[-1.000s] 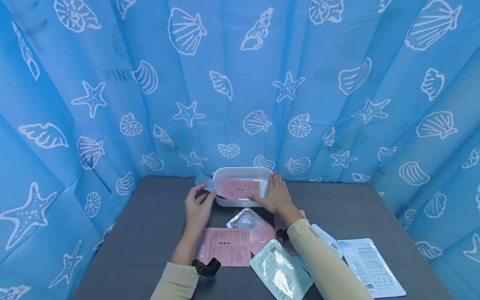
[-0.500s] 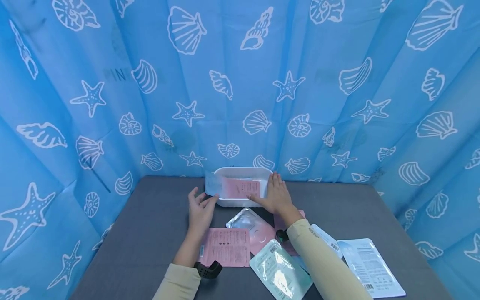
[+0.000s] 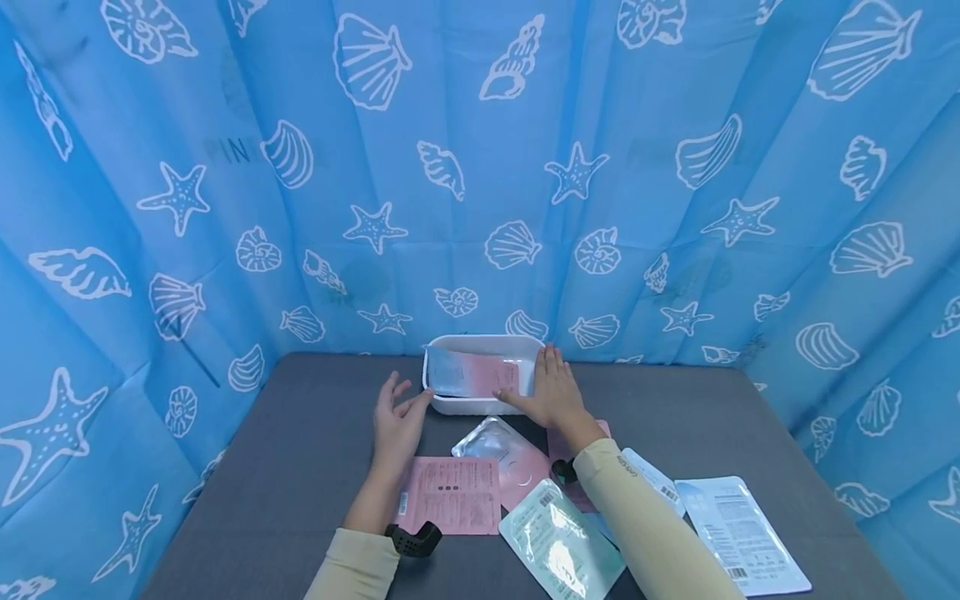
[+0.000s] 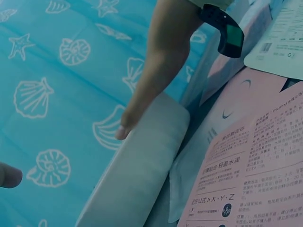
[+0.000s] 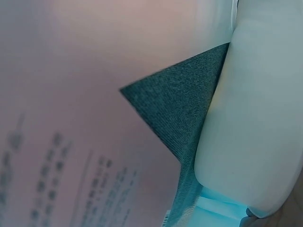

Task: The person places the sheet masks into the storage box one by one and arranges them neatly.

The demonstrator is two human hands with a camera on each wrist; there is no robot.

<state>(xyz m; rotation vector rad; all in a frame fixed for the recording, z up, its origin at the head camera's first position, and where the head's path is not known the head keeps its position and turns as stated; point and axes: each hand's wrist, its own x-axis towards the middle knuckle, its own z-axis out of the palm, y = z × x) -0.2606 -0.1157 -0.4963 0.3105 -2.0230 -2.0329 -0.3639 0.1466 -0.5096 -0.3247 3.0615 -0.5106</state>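
The blue shell-print curtain (image 3: pixel 480 167) encloses the work area on three sides, beyond the fingers of both hands. The grey tabletop (image 3: pixel 300 467) lies beneath both hands.

The white tray (image 3: pixel 483 343) stands at the far edge of the tabletop, directly ahead of the fingertips. The right hand (image 3: pixel 553 392) rests against the tray's right end and near wall, fingers extended and together, gripping nothing. The left hand (image 3: pixel 399 421) sits just left of the tray's near left corner, fingers spread and relaxed, thumb pointing toward the tray wall, holding nothing; contact with the wall cannot be confirmed.

The pink sachet (image 3: pixel 491 375) lies inside the tray, between the two sets of fingers, with the pale blue sachet (image 3: pixel 446 371) overlapping its left part, nearest the left fingertips.

Behind the fingers, toward the person:
- a light blue sachet (image 3: pixel 742 533), right of the right forearm;
- a second pink sachet (image 3: pixel 453 493), beside the left wrist;
- a mint-green sachet (image 3: pixel 558 546), against the right sleeve;
- a silver-and-pink sachet (image 3: pixel 506 450), below the right palm.

A black wrist strap (image 3: pixel 412 537) sits on the left forearm.
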